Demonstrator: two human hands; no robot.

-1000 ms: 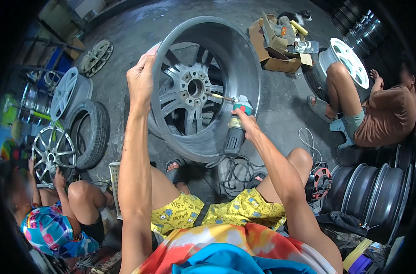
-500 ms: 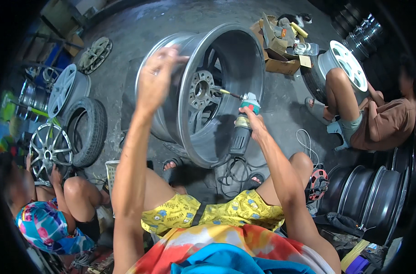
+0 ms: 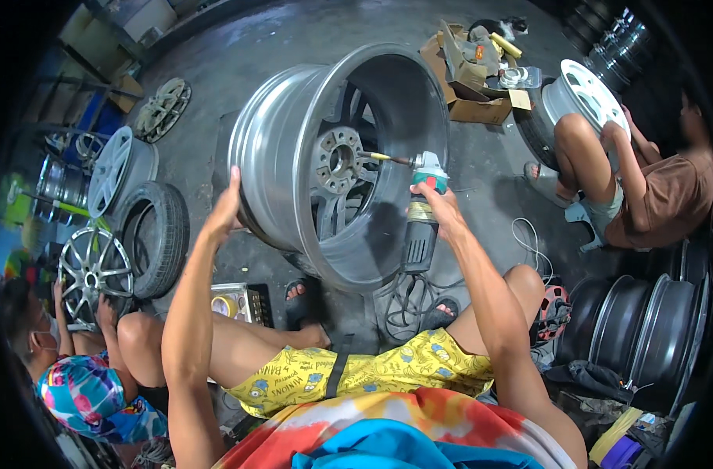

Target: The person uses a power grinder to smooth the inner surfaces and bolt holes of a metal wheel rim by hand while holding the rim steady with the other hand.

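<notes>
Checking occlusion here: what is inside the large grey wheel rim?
Inside the wheel rim, the hub and spokes show; a thin shaft crosses the opening. The left lip hides some spokes; the power tool hides some inner wall.

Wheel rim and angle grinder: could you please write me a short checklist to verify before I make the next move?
1. Right hand wrapped around the angle grinder: ok.
2. Left hand at the left edge of the wheel rim: ok; how firmly it holds, cannot tell.
3. Yellow-sleeved shaft extending from the grinder head into the rim: ok.
4. Shaft tip clear of the hub: cannot tell.
5. Power cord well away from the right sandal: not ok, loops lie close beside it.
</notes>
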